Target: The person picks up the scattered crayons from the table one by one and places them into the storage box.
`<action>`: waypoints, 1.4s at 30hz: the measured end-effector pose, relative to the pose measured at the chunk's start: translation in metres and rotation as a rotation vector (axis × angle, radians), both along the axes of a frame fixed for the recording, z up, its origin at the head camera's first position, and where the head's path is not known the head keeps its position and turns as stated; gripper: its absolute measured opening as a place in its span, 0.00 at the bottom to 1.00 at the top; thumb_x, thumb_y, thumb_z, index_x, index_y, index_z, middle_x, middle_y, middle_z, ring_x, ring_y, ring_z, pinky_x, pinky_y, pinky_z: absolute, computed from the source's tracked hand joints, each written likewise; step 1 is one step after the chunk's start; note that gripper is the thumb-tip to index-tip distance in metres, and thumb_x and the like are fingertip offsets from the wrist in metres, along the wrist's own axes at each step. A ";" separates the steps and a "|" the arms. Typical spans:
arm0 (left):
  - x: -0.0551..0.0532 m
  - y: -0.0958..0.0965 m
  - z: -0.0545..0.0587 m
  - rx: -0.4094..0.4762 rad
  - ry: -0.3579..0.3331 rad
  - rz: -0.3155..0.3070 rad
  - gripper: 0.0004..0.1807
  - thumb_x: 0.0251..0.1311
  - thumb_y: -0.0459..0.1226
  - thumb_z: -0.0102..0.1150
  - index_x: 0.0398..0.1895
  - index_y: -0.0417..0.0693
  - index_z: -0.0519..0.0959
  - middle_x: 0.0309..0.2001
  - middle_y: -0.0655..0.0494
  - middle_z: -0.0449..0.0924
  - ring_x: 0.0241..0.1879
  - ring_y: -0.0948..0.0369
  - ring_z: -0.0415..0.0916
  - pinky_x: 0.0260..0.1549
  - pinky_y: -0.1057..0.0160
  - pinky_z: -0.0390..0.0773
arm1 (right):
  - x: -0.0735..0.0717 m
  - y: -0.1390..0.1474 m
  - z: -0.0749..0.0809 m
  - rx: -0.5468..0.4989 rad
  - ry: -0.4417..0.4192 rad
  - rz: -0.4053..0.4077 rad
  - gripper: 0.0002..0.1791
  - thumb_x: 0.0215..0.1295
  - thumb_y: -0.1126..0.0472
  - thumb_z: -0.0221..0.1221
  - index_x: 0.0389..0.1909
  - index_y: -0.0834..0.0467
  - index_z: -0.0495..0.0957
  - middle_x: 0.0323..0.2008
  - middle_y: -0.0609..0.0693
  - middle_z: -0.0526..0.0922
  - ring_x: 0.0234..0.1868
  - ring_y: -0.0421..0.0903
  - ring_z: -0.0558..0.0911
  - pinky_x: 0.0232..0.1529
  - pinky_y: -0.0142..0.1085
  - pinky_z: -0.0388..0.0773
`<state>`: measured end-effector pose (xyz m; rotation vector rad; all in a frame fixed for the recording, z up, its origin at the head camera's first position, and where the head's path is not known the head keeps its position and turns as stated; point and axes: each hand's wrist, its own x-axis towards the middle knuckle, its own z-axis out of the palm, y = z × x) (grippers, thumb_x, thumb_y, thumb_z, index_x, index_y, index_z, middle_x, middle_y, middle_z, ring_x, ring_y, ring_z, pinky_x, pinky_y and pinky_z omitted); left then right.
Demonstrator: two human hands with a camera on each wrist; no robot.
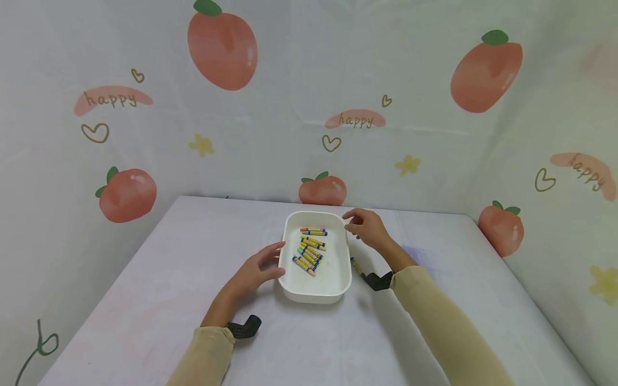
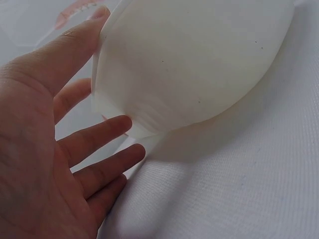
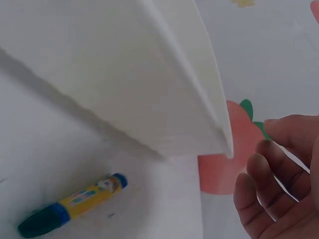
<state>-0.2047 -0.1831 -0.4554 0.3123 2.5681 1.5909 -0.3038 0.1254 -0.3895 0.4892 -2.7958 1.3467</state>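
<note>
A white plastic tray [image 1: 333,271] stands on the table with several yellow-wrapped crayons [image 1: 309,246] lying loose inside. My left hand [image 1: 253,272] is at its left side, fingers spread; in the left wrist view the thumb [image 2: 75,47] reaches its rim and the fingertips lie against or close to its wall. Beyond the tray's right rim, my right hand [image 1: 370,229] hovers with loosely bent fingers and holds nothing; a gap shows between it and the tray in the right wrist view. A dark green crayon [image 3: 84,204] lies on the table beside the tray's right wall, below that hand.
A white cloth covers the table [image 1: 159,279], with a faint purple smudge [image 1: 417,260] on the right. Behind it hangs a white curtain [image 1: 270,139] printed with red fruit, hearts and flowers. Black wrist mounts [image 1: 244,326] sit on both wrists.
</note>
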 end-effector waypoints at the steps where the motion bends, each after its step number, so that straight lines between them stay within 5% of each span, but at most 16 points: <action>1: 0.000 0.000 0.000 -0.002 -0.001 -0.001 0.38 0.58 0.46 0.67 0.72 0.62 0.64 0.64 0.48 0.72 0.63 0.50 0.68 0.61 0.35 0.59 | 0.001 0.003 -0.002 -0.009 -0.008 0.001 0.13 0.64 0.67 0.61 0.49 0.62 0.79 0.29 0.56 0.79 0.28 0.54 0.78 0.31 0.45 0.80; 10: 0.000 0.000 0.000 0.001 0.012 -0.004 0.38 0.58 0.45 0.67 0.72 0.61 0.64 0.63 0.48 0.72 0.62 0.50 0.69 0.61 0.34 0.58 | 0.011 0.025 -0.020 -0.109 -0.110 0.003 0.15 0.64 0.68 0.61 0.51 0.66 0.77 0.31 0.63 0.79 0.31 0.56 0.77 0.31 0.46 0.80; 21: 0.002 0.000 0.001 0.007 -0.015 0.016 0.39 0.57 0.46 0.68 0.72 0.62 0.64 0.64 0.50 0.72 0.63 0.50 0.68 0.61 0.34 0.58 | 0.019 0.030 -0.045 -0.064 -0.250 -0.035 0.14 0.61 0.65 0.63 0.48 0.60 0.79 0.27 0.52 0.77 0.26 0.47 0.75 0.25 0.36 0.75; 42: 0.002 0.001 0.000 0.013 -0.005 0.007 0.38 0.58 0.45 0.67 0.72 0.64 0.64 0.64 0.49 0.71 0.63 0.50 0.68 0.62 0.34 0.57 | 0.030 0.028 -0.062 0.106 -0.189 -0.019 0.14 0.56 0.66 0.66 0.44 0.58 0.81 0.24 0.49 0.76 0.25 0.45 0.72 0.25 0.34 0.70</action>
